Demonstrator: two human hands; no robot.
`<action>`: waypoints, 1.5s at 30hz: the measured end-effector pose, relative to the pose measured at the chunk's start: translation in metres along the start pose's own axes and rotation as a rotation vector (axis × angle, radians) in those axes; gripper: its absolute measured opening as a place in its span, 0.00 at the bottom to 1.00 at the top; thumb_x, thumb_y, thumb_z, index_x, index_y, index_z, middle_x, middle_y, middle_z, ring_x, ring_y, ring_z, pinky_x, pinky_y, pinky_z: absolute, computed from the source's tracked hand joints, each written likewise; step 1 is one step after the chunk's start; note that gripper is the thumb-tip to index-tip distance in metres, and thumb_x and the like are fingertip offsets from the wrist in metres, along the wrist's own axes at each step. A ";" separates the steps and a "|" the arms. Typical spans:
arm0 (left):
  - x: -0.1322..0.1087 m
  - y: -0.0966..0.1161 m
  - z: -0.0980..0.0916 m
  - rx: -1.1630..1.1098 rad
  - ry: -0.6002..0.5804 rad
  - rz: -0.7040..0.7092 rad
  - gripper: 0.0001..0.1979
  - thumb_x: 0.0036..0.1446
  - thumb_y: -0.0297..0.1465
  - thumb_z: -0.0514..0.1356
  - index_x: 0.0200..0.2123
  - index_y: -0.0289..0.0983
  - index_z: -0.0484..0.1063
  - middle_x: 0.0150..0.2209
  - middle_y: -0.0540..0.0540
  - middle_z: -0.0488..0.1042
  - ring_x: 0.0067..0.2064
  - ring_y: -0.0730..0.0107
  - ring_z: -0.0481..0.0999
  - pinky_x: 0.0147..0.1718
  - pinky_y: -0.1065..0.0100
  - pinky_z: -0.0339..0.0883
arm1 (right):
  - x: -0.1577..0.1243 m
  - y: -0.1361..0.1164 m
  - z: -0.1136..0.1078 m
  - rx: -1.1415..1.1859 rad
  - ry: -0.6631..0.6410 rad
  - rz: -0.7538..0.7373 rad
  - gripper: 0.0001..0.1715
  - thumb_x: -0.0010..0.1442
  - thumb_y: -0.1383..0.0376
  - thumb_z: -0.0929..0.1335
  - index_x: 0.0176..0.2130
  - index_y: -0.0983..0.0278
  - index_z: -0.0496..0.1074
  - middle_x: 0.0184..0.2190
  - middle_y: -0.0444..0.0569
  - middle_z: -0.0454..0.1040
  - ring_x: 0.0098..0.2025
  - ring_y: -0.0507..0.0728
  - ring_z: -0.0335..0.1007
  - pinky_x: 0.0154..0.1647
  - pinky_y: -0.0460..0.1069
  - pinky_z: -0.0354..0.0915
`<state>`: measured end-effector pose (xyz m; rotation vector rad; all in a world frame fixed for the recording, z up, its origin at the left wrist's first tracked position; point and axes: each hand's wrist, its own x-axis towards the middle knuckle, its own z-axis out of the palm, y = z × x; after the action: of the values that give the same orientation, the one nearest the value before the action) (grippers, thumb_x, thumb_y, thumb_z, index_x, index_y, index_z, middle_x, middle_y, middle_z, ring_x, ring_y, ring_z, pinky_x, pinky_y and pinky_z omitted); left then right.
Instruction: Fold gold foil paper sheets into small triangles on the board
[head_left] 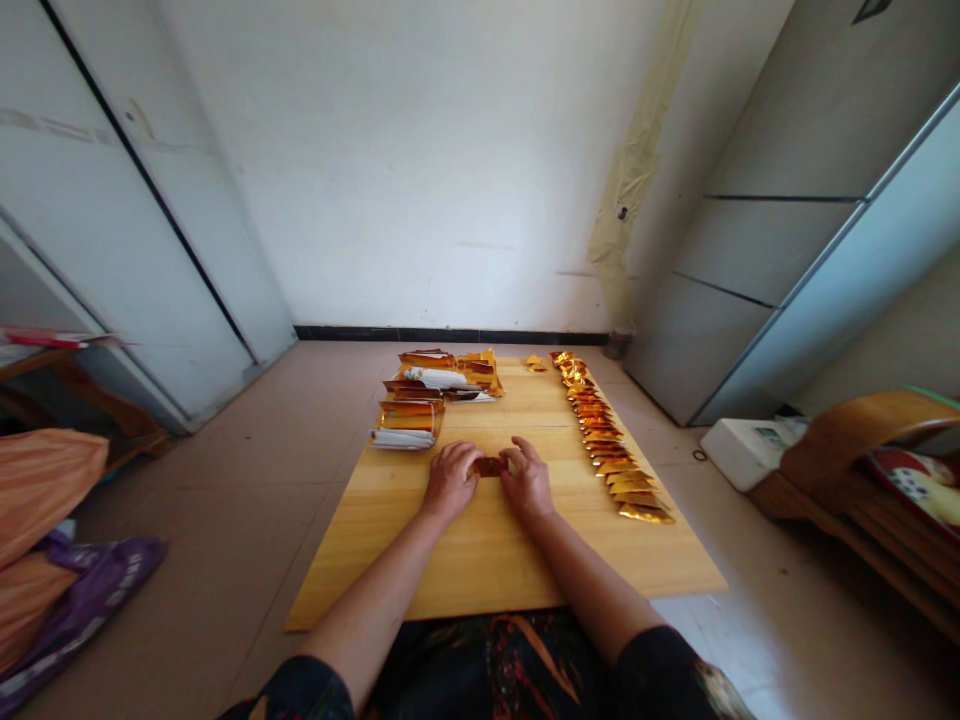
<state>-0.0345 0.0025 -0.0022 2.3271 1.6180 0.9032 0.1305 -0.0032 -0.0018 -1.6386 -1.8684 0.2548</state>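
Observation:
Near the middle of the wooden board point(450, 580), my left hand point(452, 478) and my right hand point(529, 480) grip the two ends of a small copper-coloured piece of foil point(490, 467). Fingers of both hands are closed on it, and they partly hide its ends. To the right runs a long row of folded gold foil pieces point(611, 450), overlapping one another. Beyond my left hand lie stacks of flat gold foil sheets point(411, 415), some with white sides showing. One loose folded gold piece point(535, 364) sits at the board's far edge.
A white wall with a black skirting point(450, 334) stands beyond the board. A grey fridge point(750, 250) and a wooden seat point(862, 480) with a white box point(750, 450) are on the right. Orange and purple bags point(75, 590) lie at the left, near pale cabinet doors point(150, 200).

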 end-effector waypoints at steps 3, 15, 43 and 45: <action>0.000 -0.001 0.001 0.000 0.013 0.023 0.17 0.48 0.22 0.56 0.42 0.43 0.72 0.49 0.47 0.71 0.54 0.63 0.64 0.54 0.61 0.57 | -0.001 0.000 0.000 0.029 0.024 -0.032 0.14 0.53 0.72 0.64 0.39 0.59 0.72 0.54 0.50 0.65 0.56 0.55 0.61 0.51 0.49 0.60; 0.000 -0.006 0.007 -0.014 0.085 0.075 0.17 0.47 0.20 0.57 0.41 0.41 0.72 0.47 0.45 0.72 0.52 0.60 0.66 0.53 0.57 0.60 | 0.001 0.008 0.009 0.048 0.064 -0.075 0.19 0.50 0.72 0.65 0.43 0.61 0.71 0.54 0.53 0.65 0.54 0.58 0.64 0.53 0.53 0.61; -0.003 -0.001 0.001 -0.018 0.035 0.030 0.06 0.47 0.32 0.61 0.28 0.42 0.78 0.42 0.46 0.76 0.48 0.60 0.69 0.50 0.58 0.61 | -0.002 0.022 -0.009 -0.004 -0.091 -0.268 0.06 0.54 0.68 0.67 0.32 0.59 0.75 0.44 0.49 0.73 0.44 0.56 0.65 0.46 0.51 0.61; -0.003 -0.003 0.001 -0.019 0.033 0.042 0.07 0.49 0.32 0.59 0.28 0.42 0.79 0.42 0.46 0.76 0.48 0.60 0.69 0.49 0.58 0.62 | -0.001 0.024 -0.010 0.006 -0.088 -0.291 0.06 0.54 0.69 0.68 0.31 0.59 0.75 0.44 0.49 0.72 0.44 0.57 0.65 0.46 0.51 0.60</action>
<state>-0.0367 0.0016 -0.0057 2.3532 1.5715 0.9664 0.1556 -0.0019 -0.0074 -1.3480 -2.1405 0.2106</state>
